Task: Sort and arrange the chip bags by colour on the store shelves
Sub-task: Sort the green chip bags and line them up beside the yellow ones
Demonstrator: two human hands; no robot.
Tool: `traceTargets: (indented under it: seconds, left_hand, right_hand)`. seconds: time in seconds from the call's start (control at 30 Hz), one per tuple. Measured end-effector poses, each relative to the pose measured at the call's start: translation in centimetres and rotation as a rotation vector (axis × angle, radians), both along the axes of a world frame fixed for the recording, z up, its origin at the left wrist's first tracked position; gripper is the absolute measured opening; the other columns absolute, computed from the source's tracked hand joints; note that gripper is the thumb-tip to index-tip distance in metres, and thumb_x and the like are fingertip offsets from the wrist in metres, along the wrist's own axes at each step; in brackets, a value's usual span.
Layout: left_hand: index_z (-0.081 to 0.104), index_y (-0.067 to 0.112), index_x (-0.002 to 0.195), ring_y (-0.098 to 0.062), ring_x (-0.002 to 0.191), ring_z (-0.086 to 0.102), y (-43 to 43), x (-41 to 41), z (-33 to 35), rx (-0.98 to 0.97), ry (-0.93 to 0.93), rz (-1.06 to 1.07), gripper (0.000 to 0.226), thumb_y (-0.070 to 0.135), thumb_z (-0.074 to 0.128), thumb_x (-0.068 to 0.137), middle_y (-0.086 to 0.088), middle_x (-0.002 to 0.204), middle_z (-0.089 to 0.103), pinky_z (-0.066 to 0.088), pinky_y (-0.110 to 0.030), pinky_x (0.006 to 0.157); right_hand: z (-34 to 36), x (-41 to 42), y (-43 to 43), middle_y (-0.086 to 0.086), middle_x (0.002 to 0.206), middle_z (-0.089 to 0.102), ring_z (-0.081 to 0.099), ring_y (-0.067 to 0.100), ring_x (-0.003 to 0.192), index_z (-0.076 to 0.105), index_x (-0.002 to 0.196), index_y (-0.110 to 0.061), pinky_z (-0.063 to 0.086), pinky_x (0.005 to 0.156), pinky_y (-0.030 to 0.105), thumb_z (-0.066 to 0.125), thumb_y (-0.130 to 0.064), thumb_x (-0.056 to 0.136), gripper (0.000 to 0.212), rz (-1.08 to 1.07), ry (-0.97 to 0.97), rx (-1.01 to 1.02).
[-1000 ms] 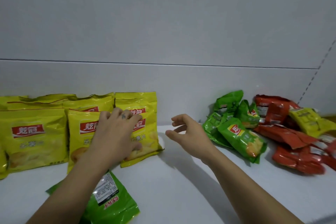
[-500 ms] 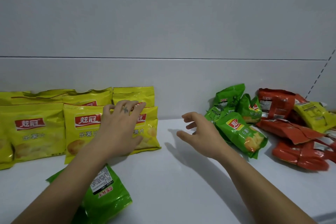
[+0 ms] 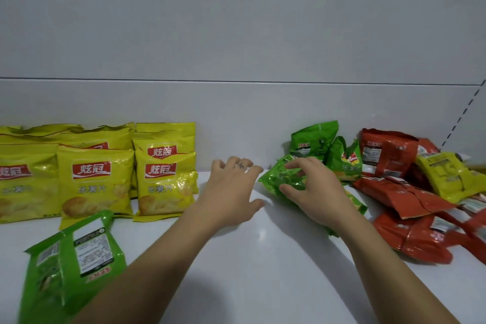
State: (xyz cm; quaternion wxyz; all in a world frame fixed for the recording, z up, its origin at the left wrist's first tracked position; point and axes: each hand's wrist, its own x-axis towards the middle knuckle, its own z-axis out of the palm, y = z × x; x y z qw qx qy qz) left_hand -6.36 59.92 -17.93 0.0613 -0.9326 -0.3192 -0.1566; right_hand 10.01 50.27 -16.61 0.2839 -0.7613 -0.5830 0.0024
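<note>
Several yellow chip bags (image 3: 94,181) stand in rows against the back wall at the left. One green bag (image 3: 65,265) lies face down at the front left. At the right is a mixed heap: green bags (image 3: 314,139), red bags (image 3: 389,158) and one yellow bag (image 3: 444,173). My right hand (image 3: 313,187) lies on the nearest green bag (image 3: 278,181) of the heap, fingers curling onto it. My left hand (image 3: 231,189) hovers over the white shelf (image 3: 249,271) just left of that bag, fingers spread and holding nothing.
A white back wall (image 3: 236,113) closes the shelf behind the bags. A perforated upright (image 3: 468,110) runs at the far right. Bare shelf surface lies between the yellow rows and the heap.
My left hand left the yellow bags and moved right to the shelf's middle. My right hand moved right onto the nearest green bag of the heap.
</note>
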Motion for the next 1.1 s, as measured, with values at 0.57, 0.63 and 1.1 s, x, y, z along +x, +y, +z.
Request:
traceTargets:
  seconds: [0.57, 0.63, 1.1]
  left_hand:
    - [0.021, 0.039, 0.149, -0.020, 0.134, 0.030, -0.5, 3.7, -5.4, -0.360, -0.231, 0.101, 0.074, 0.039, 0.062, 0.087, 0.003, 0.149, 0.031, 0.029, -0.038, 0.109]
    - [0.027, 0.039, 0.146, -0.018, 0.129, 0.036, -0.4, 3.3, -5.8, -0.386, -0.288, 0.106, 0.072, 0.036, 0.065, 0.086, 0.004, 0.142, 0.039, 0.031, -0.037, 0.105]
    - [0.072, 0.030, 0.107, -0.020, 0.082, 0.058, 0.7, 3.2, -5.1, -0.047, -0.592, 0.039, 0.033, 0.046, 0.057, 0.084, 0.002, 0.095, 0.059, 0.049, -0.039, 0.073]
  right_hand:
    - [-2.2, 4.2, -0.1, -0.005, 0.132, 0.048, 0.040, 0.017, 0.124, 0.047, 0.135, -0.029, 0.029, 0.101, 0.035, 0.056, -0.053, 0.086, 0.055, -0.033, -0.113, -0.003]
    - [-2.5, 4.2, -0.2, -0.004, 0.133, 0.046, 0.038, 0.017, 0.126, 0.046, 0.136, -0.029, 0.029, 0.104, 0.036, 0.058, -0.054, 0.085, 0.058, -0.006, -0.118, -0.039]
    - [-2.8, 3.7, -0.5, -0.001, 0.137, 0.042, 0.034, 0.019, 0.130, 0.048, 0.134, -0.031, 0.026, 0.109, 0.037, 0.059, -0.045, 0.086, 0.051, 0.021, -0.112, -0.063]
